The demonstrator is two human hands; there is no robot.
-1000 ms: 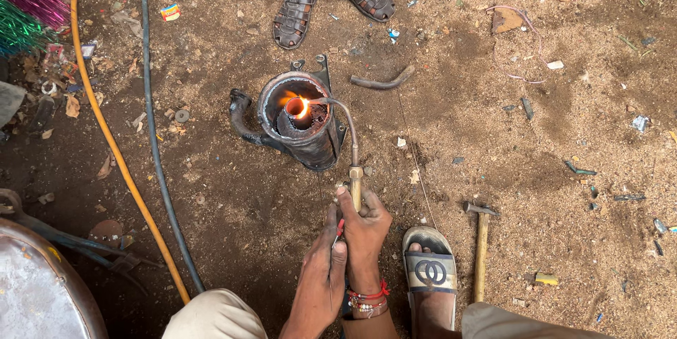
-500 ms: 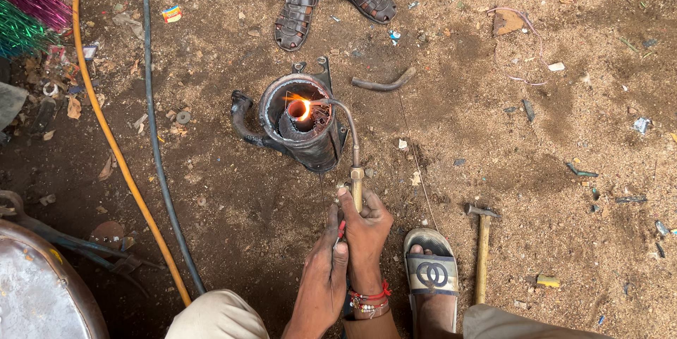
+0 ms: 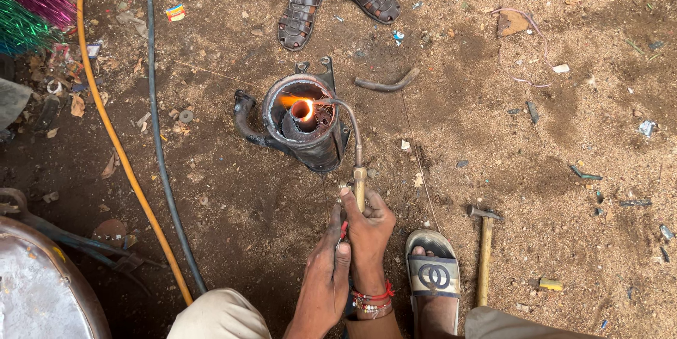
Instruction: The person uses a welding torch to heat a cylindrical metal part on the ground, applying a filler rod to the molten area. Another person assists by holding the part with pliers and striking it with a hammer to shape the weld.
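We have the torch (image 3: 355,149) lit and its bent tip reaching over the rim of the round metal casing (image 3: 305,131) that stands on the dirt ground (image 3: 493,142). The flame plays on the short pipe (image 3: 302,109) standing in the middle of the casing, and the top of that pipe glows orange. So the heating is under way; we judge that the pipe is hot at its mouth only, while the casing wall around it looks dark and unchanged. Whether any joint has yet parted or fused we cannot tell from here.

Our right hand (image 3: 369,230) is just below the casing, fingers curled tight around the brass handle of the torch, with a red beaded bracelet at the wrist. Our left hand (image 3: 326,268) lies against it on the side away from the hammer, fingers bent and pressed to the torch body near a small red part; we cannot tell whether it grips or only steadies.

Right of the casing and lower, a hammer (image 3: 484,247) lies beside our sandalled foot (image 3: 431,275). Above the casing stand another person's sandalled feet (image 3: 331,1). Left of it run an orange hose (image 3: 120,149) and a dark hose (image 3: 161,149).
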